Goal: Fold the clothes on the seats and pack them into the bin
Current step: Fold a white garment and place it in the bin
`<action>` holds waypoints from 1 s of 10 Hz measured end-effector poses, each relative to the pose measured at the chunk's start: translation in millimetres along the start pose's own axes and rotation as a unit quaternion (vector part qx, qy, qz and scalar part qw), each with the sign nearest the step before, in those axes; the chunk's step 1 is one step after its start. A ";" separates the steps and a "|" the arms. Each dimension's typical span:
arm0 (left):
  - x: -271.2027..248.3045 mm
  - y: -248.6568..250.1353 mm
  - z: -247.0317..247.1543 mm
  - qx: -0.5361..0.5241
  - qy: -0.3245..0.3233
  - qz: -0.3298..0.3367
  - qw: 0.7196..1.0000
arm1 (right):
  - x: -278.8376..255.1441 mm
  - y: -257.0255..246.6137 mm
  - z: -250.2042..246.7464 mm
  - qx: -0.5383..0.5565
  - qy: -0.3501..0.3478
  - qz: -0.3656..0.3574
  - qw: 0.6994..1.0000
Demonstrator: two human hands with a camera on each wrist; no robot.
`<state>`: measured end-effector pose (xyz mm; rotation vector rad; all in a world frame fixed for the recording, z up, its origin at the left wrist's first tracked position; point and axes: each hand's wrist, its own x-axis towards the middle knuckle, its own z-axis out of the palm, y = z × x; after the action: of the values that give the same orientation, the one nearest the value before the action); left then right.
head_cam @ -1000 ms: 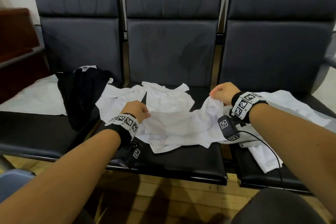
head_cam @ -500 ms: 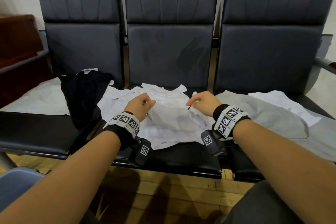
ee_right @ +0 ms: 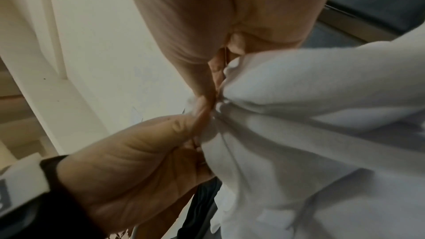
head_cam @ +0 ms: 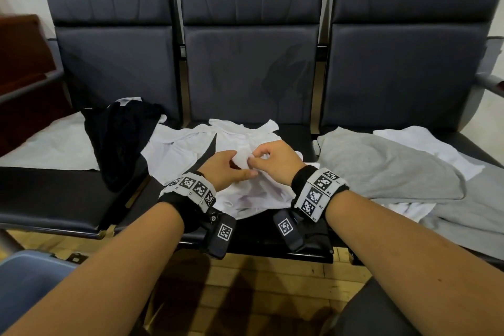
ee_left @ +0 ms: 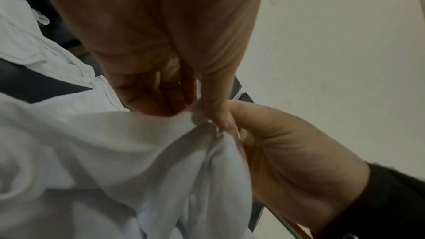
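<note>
A crumpled white shirt [head_cam: 245, 194] lies on the middle seat [head_cam: 300, 237]. My left hand [head_cam: 243, 165] and right hand [head_cam: 257, 159] meet above its centre, and each pinches the same small bunch of white fabric. In the left wrist view my left hand [ee_left: 197, 114] grips the white shirt [ee_left: 103, 152] with thumb and fingers, right against my right hand [ee_left: 276, 143]. The right wrist view shows my right hand [ee_right: 214, 90] pinching the white shirt [ee_right: 299, 134] beside my left hand [ee_right: 138, 152]. The blue bin [head_cam: 27, 281] shows at the lower left, on the floor.
A black garment [head_cam: 120, 142] is heaped between the left and middle seats, over a white cloth [head_cam: 49, 144]. A grey garment [head_cam: 381, 169] and a white garment [head_cam: 425, 142] lie spread on the right seat. Wooden floor runs below the seats' front edge.
My right hand came in from the right seat's edge to the shirt's middle and now meets my left hand. Both hands have closed on a small bunch of fabric.
</note>
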<state>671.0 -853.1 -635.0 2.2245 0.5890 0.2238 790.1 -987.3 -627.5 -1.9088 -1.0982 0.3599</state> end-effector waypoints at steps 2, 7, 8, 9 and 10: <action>9.6 5.5 -14.0 -0.108 0.085 -0.049 0.989 | 4.1 -1.9 -15.5 0.027 0.032 0.011 0.999; 10.4 69.1 -249.9 -0.220 0.283 -0.064 0.931 | 38.6 -58.7 -221.4 0.064 0.306 0.079 0.946; 3.8 69.2 -267.0 -0.200 0.319 -0.006 0.926 | 39.6 -64.7 -225.6 0.106 0.306 0.069 0.943; -4.3 64.3 -267.4 -0.181 0.236 0.006 0.955 | 41.0 -67.1 -222.6 0.132 0.278 0.066 0.949; -19.3 69.5 -266.1 0.076 0.197 -0.038 0.977 | 42.5 -66.8 -222.1 0.120 0.243 0.062 0.961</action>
<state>586.2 -724.0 -406.7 2.3130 0.9279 0.6067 913.1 -1059.7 -439.8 -1.7248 -0.5839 0.0757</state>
